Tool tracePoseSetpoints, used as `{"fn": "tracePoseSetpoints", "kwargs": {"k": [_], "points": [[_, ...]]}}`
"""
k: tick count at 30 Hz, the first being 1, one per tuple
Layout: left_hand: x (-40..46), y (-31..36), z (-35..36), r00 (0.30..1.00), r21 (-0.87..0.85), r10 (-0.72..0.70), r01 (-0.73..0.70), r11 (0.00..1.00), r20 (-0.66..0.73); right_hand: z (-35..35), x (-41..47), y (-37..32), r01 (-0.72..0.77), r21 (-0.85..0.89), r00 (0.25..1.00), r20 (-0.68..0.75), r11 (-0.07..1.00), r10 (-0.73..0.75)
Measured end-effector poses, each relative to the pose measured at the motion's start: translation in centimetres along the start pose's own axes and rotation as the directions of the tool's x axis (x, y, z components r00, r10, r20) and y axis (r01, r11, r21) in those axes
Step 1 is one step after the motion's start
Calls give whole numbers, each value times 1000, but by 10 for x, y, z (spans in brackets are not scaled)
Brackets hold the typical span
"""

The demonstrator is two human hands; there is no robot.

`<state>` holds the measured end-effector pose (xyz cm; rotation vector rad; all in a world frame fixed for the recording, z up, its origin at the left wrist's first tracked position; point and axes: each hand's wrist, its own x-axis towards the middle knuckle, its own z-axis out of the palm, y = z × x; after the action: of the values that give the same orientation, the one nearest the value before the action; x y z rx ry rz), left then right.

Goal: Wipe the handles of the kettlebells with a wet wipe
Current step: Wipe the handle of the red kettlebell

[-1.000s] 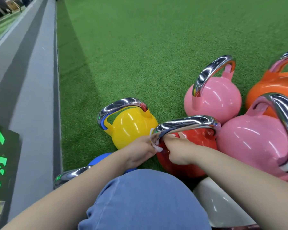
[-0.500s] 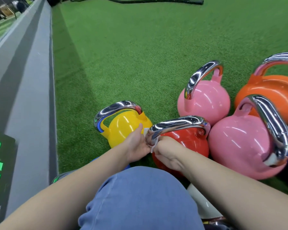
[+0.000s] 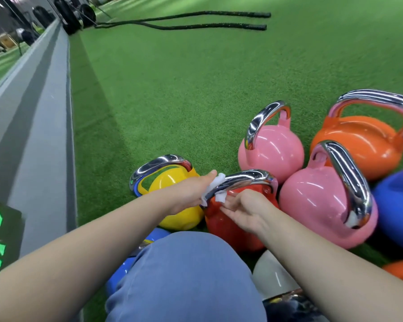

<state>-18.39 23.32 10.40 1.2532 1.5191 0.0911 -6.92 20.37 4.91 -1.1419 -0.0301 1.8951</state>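
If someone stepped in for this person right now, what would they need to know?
Left hand: holds the wet wipe against the left end of the red kettlebell's handle.
Right hand: fingers loosely curled just under that handle, touching the wipe's lower end; whether it grips the wipe I cannot tell.
Around it on the turf: yellow kettlebell, two pink ones, an orange one, and blue ones partly hidden.
Done: the red handle is mid-wipe. Which other handles are already clean cannot be told.
Left: finish this handle, then go on to the rest.
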Motion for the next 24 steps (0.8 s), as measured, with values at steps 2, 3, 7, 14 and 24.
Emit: {"fn": "tracePoseSetpoints", "kwargs": {"k": [2,3,7,14,24], "points": [[-1,15,2,991,399,137,-127,908,4,-1,-9,-8,13,46,999,-38,999,-11],[0,24,4,977,577,209,-191,794,37,-3,-13,-12,21,69,998,-56,997,-17],[13,55,17,941,910,293,-263,320,169,-14,-26,-25,32,132,994,-110,991,-18],[23,79,40,904,950,321,-309,41,281,-38,-51,-35,56,212,998,-34,976,-50],[33,72,78,827,916,405,-307,-257,390,-65,-67,-48,206,194,978,-52,959,-200]]}}
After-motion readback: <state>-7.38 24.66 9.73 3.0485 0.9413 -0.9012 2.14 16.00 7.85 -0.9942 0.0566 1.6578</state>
